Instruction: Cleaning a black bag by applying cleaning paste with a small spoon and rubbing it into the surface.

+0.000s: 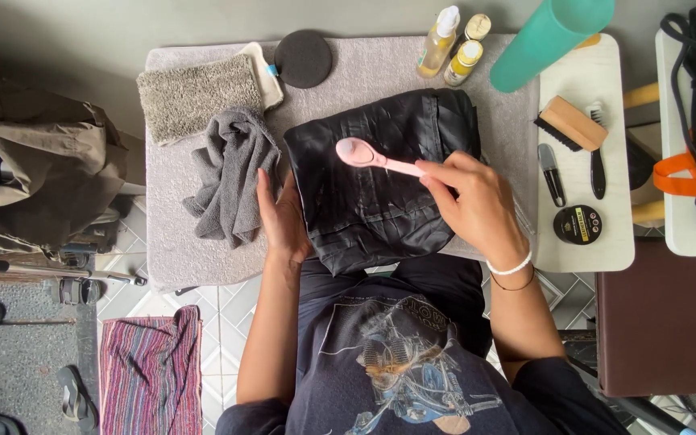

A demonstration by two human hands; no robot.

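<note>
A black glossy garment [380, 177] lies folded on a grey padded table [171, 250]. My right hand [477, 205] grips the handle of a pink spoon-shaped brush [368, 155], whose round head rests over the garment's upper middle. My left hand [282, 217] lies flat with fingers together, pressing the garment's left edge next to a crumpled grey cloth [231, 173].
A beige textured towel [199, 97] and a black round pad [303, 58] lie at the back left. Three small bottles [453, 44] and a teal cylinder [545, 36] stand at the back. A white side board [606, 234] holds brushes [573, 125] and a round black tin [577, 224].
</note>
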